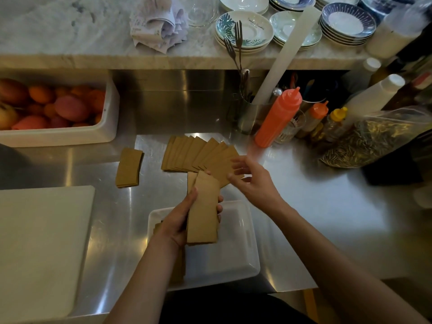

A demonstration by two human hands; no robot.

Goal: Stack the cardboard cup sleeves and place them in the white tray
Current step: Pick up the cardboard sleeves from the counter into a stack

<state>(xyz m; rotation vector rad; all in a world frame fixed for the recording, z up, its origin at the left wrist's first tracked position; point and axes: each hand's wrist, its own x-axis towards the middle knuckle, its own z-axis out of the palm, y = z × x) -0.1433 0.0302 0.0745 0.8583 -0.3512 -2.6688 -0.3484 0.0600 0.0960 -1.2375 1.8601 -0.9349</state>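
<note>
The task looks partway done. The left hand grips a small stack of sleeves above the tray, where a few sleeves already lie. The right hand, fingers spread and empty, reaches over the fan on the surface; another pile waits nearby.

Dim-lit shiny stainless steel counter w/ glare patches; raised pale marble shelf behind (steel backsplash below it); white plastic cutting board at left.

matt cardboard sleeves, glossy steel counter
</note>
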